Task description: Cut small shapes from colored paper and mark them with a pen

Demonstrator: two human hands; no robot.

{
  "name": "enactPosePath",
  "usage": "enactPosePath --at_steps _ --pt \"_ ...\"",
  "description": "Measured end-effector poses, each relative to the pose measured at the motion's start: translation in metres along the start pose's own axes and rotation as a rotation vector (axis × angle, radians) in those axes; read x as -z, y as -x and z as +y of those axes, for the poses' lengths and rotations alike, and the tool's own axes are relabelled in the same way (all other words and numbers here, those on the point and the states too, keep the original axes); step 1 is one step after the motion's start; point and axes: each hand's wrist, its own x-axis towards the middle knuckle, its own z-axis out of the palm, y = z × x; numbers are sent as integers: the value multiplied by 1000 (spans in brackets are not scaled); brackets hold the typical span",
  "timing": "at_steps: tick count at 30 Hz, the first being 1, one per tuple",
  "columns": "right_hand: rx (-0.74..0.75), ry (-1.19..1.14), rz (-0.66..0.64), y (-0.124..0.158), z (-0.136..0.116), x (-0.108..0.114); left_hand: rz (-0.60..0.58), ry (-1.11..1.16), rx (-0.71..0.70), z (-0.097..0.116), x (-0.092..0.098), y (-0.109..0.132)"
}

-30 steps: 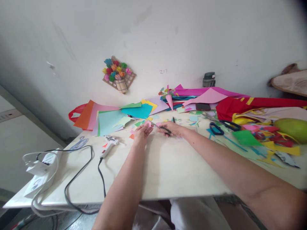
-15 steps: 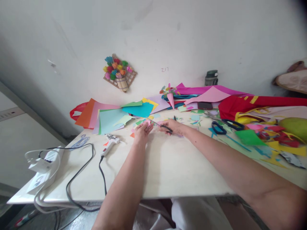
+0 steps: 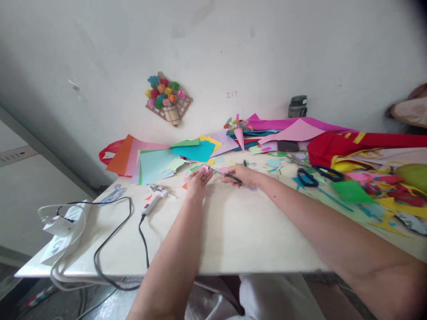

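Observation:
My right hand (image 3: 240, 175) is closed round the dark handles of a pair of scissors (image 3: 232, 178), whose blades point left toward my other hand. Between the fingers of my left hand (image 3: 199, 179) is a small piece of pink paper (image 3: 204, 169), mostly covered by the fingers. The blade tips reach the paper; whether they are cutting it I cannot tell. Small coloured paper scraps (image 3: 274, 163) lie behind and beside both hands.
A white glue gun (image 3: 154, 200) with a black cord lies left of my left arm. At far left is a power strip (image 3: 68, 231). Coloured sheets (image 3: 153, 164) line the back. Larger blue-handled scissors (image 3: 308, 178) and paper scraps (image 3: 353, 191) lie at right. A pink paper cone (image 3: 239, 137) holds paper flowers.
The whole view has shifted slightly, so things appear a little further right. Both hands keep nearly the same pose, with the scissors still at the pink paper.

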Motion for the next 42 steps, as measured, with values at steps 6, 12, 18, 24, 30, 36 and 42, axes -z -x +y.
enactPosePath --at_steps 6,12,18,24,30,36,42 --pt "-21 -4 8 2 -3 0 31 -5 15 2 -1 1" --pt "-47 -4 3 4 -6 1 24 2 21 1 0 0" --pt "-50 5 -7 5 -7 2 32 1 23 2 -1 1" --pt "-56 4 -8 8 -11 3 63 -7 24 2 -2 1" --pt "-60 1 -7 8 -12 2 65 -15 26 1 0 -1" --pt "-68 -10 -7 7 -12 2 71 -4 23 1 0 -2" --pt "-52 -16 -22 6 -9 3 81 -3 31 2 -1 -1"
